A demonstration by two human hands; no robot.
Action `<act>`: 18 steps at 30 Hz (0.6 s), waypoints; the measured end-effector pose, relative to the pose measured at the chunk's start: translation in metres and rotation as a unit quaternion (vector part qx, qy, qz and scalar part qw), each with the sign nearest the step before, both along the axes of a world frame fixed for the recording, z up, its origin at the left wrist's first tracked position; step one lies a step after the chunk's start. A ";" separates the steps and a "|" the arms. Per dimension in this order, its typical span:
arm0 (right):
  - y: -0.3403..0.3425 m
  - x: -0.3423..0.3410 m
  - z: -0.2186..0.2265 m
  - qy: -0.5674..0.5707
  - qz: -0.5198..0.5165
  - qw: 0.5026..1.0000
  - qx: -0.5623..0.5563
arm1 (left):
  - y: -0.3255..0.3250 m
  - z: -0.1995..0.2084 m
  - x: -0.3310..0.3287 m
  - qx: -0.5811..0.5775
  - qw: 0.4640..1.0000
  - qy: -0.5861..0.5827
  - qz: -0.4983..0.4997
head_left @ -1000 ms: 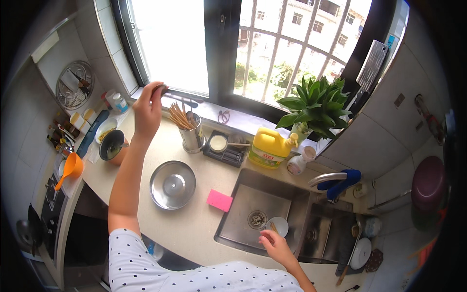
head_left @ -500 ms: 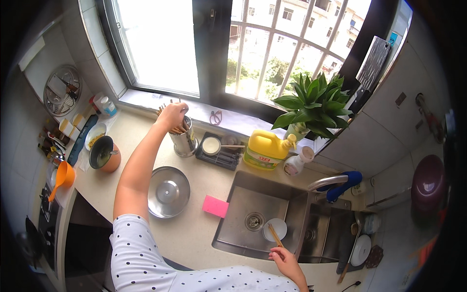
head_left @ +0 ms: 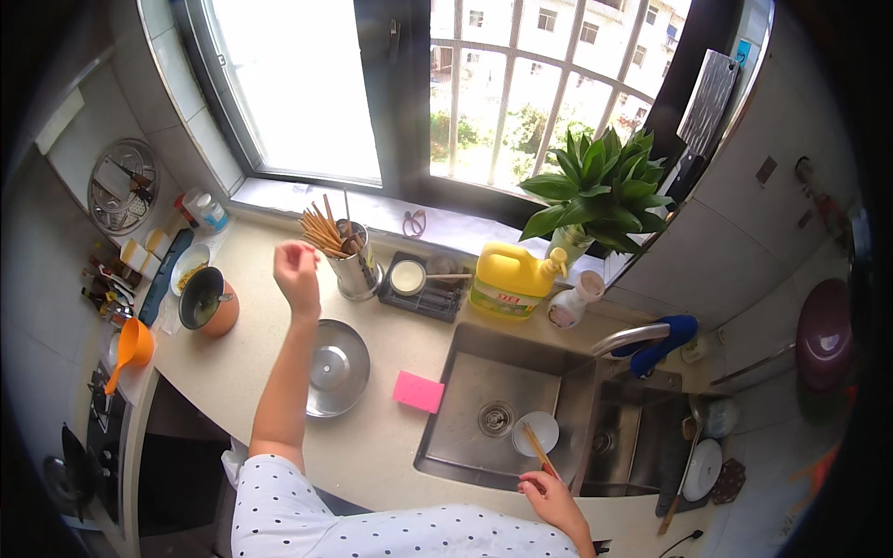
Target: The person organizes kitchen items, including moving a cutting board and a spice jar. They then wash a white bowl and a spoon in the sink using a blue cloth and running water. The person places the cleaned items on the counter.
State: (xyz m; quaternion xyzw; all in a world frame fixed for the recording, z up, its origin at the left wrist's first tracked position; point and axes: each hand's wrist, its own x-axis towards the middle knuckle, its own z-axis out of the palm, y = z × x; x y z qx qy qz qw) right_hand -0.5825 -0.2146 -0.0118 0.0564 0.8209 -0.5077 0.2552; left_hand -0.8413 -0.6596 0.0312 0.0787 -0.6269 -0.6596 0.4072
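Observation:
My left hand [head_left: 296, 270] hangs above the counter with loosely curled fingers and nothing in it. It is just left of a metal utensil holder [head_left: 356, 270] full of wooden chopsticks. Below it lies a round metal lid [head_left: 335, 367]. At the near rim of the steel sink [head_left: 465, 437], my right hand [head_left: 551, 491] grips a pair of chopsticks [head_left: 537, 448]. Their tips point toward a small white bowl [head_left: 537, 430] in the basin.
A pink sponge [head_left: 419, 391] lies by the sink. A yellow detergent bottle [head_left: 513, 279], a black tray with a white cup [head_left: 423, 279] and a potted plant [head_left: 595, 191] stand along the window. An orange pot [head_left: 209, 302] sits at left. The tap [head_left: 633, 337] curves over the sink.
My left hand has drawn back from the utensil holder, down and to the left, and holds nothing. My right hand has lifted chopsticks from beside the bowl in the sink.

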 end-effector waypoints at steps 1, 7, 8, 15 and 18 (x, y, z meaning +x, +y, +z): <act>-0.001 -0.001 -0.002 0.004 0.015 1.000 -0.006 | -0.012 -0.030 0.007 -0.002 0.996 -0.084 0.032; -0.011 -0.013 0.016 0.004 0.075 0.997 0.031 | -0.001 -0.085 -0.018 -0.051 0.943 -0.329 0.011; -0.010 -0.014 0.017 0.001 0.074 0.997 0.032 | 0.003 -0.091 -0.028 -0.085 0.942 -0.325 0.026; -0.001 -0.009 0.014 -0.004 0.044 0.998 0.048 | 0.000 -0.103 -0.076 -0.182 0.891 -0.372 0.186; 0.002 -0.007 0.011 -0.005 0.031 0.999 0.043 | -0.004 -0.103 -0.075 -0.207 0.924 -0.282 0.155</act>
